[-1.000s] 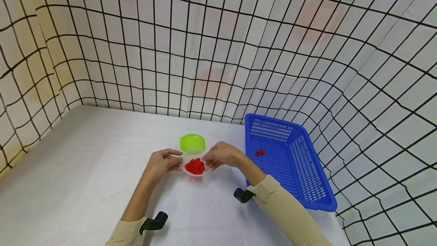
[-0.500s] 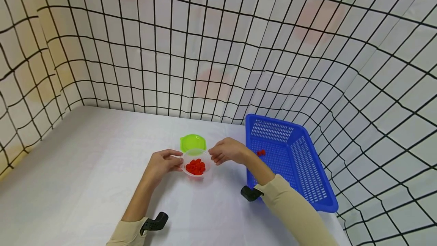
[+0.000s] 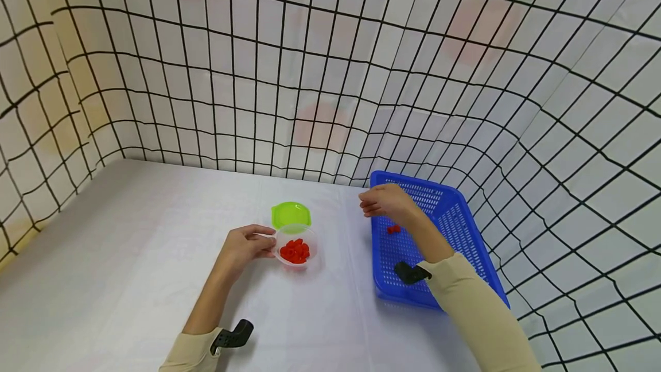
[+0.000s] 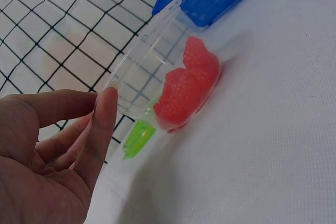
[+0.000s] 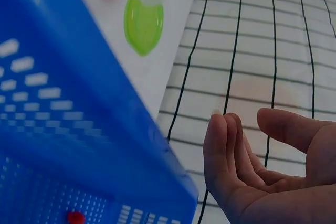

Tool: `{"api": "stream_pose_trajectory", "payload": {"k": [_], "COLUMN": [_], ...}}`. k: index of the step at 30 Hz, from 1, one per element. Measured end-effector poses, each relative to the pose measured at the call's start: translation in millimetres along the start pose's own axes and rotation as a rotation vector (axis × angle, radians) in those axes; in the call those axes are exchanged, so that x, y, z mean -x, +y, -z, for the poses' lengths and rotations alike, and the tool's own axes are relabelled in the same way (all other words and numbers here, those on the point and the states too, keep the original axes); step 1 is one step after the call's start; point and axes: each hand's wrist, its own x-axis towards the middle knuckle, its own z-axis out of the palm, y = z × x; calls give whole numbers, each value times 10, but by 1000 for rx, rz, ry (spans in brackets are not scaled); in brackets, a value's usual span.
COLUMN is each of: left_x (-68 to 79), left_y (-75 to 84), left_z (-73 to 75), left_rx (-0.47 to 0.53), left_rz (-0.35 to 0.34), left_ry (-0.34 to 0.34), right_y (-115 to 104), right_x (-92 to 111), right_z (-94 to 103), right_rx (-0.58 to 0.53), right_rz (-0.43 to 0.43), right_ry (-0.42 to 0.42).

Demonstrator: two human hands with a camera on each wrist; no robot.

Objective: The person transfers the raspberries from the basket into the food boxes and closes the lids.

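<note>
My left hand (image 3: 248,245) pinches the rim of a clear plastic bowl (image 4: 137,74) between thumb and fingers, with the bowl standing on the white tabletop. Inside lies a small heap of red, bumpy raspberries (image 4: 184,90). A bright green lid (image 3: 291,214) lies just behind the bowl. Over the left rim of the blue basket (image 3: 382,280) hovers my right hand (image 3: 389,202), its fingers bent and the thumb apart from them. Nothing shows between them in the right wrist view. Small red pieces (image 3: 393,229) lie on the basket floor below this hand.
A black wire mesh (image 3: 242,85) rises behind the table and along both sides, backed by white cloth. The basket stands at the right, close to the mesh. White cloth (image 3: 129,257) covers the table.
My right hand has left the bowl's right side and moved right and up to the basket's rim. The left hand keeps its hold, and the bowl stays in place.
</note>
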Motion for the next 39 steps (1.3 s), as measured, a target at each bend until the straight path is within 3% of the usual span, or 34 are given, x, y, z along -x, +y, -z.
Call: {"api": "stream_pose_trajectory", "payload": {"k": [8, 17, 25, 34, 39], "left_x": [-23, -9, -15, 0, 2], "left_y": [-13, -13, -21, -10, -3], "left_z": [-1, -2, 10, 7, 12], "left_rx": [21, 9, -5, -19, -25], "left_rz": [3, 5, -3, 6, 9], "left_ry": [1, 8, 7, 16, 18], "right_y": [277, 619, 877, 1101, 1195], "right_x": [-94, -150, -209, -275, -321], "right_z": [285, 472, 561, 593, 580], "right_rx": [3, -9, -64, -65, -89], "right_rz": [-55, -170, -265, -263, -324], "right_ry": [90, 179, 223, 223, 225]}}
